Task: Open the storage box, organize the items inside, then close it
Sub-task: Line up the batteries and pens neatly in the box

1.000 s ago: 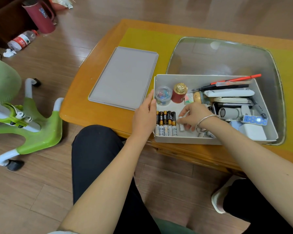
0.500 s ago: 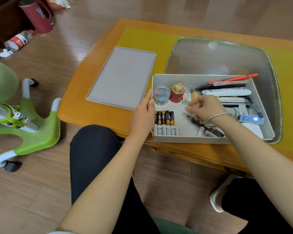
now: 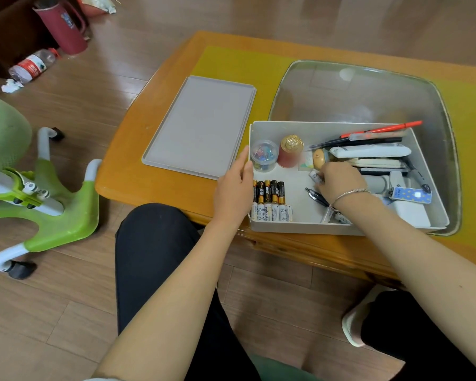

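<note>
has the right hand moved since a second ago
Yes. The right hand has left the batteries and gone back toward the red jar.

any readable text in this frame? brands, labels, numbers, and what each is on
None can be quoted with confidence.
White batteries: blue brand print, too blurred.
Black batteries: markings too small.
Bottle on the floor: red label, unreadable.
Maroon jug: sticker, blurred.
</note>
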